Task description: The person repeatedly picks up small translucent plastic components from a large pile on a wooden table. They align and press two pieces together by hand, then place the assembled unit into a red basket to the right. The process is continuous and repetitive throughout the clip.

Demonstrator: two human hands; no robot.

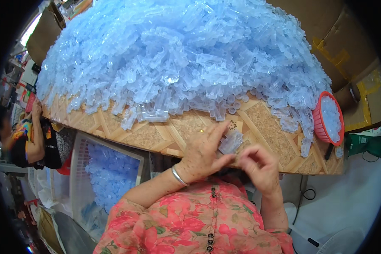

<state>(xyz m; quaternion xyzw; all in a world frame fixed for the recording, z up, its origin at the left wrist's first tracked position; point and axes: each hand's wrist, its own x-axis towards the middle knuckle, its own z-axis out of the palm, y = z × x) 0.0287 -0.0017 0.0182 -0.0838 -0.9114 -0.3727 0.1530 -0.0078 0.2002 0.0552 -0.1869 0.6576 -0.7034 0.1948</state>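
Observation:
At the table's near edge, my left hand (204, 149), with a ring and a silver bracelet on it, has a small clear plastic piece (230, 142) between its thumb and fingers. The exact grip is partly hidden. Just to the right, my right hand (260, 167) is raised with its fingers curled together; whatever they pinch, if anything, does not show. A huge heap of clear, bluish plastic pieces (178, 55), many tube-shaped, covers most of the table (173, 133). Several small round pieces (237, 103) lie at the heap's front, beyond my hands.
A red basket (321, 122) of plastic pieces stands at the table's right end, near a dark stick-like object (328, 151). A pale crate (81, 163) with more pieces is below the left edge. Another person (34, 142) is at the far left; cardboard (326, 25) stands behind right.

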